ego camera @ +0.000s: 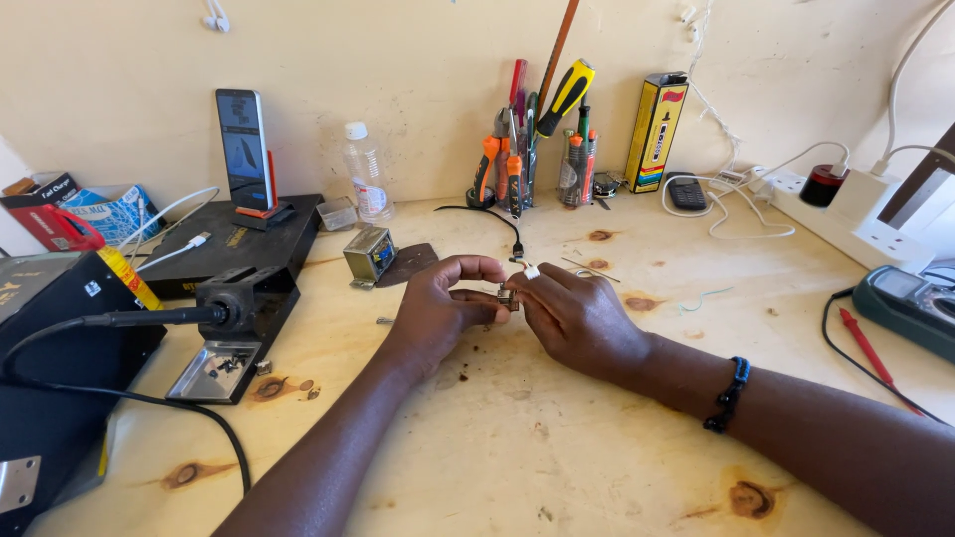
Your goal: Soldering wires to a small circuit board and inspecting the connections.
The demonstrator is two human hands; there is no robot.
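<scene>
A pale plywood bench (517, 438) against a cream wall is pretty cluttered, with a soldering iron stand (234, 333) off to the left. At the middle, a tiny metal part (508, 296) is pinched between the fingertips of the left hand (438, 303) and right hand (577, 318), both closed snugly on it. Something that small could easily be fumbled and lost among the loose screws (261, 367) if the pinch slackens, and the thin black cable (497, 221) right behind could be snagged.

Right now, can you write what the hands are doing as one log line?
left hand: pinching small metal part | right hand: pinching same part | surface: pale wooden table
</scene>
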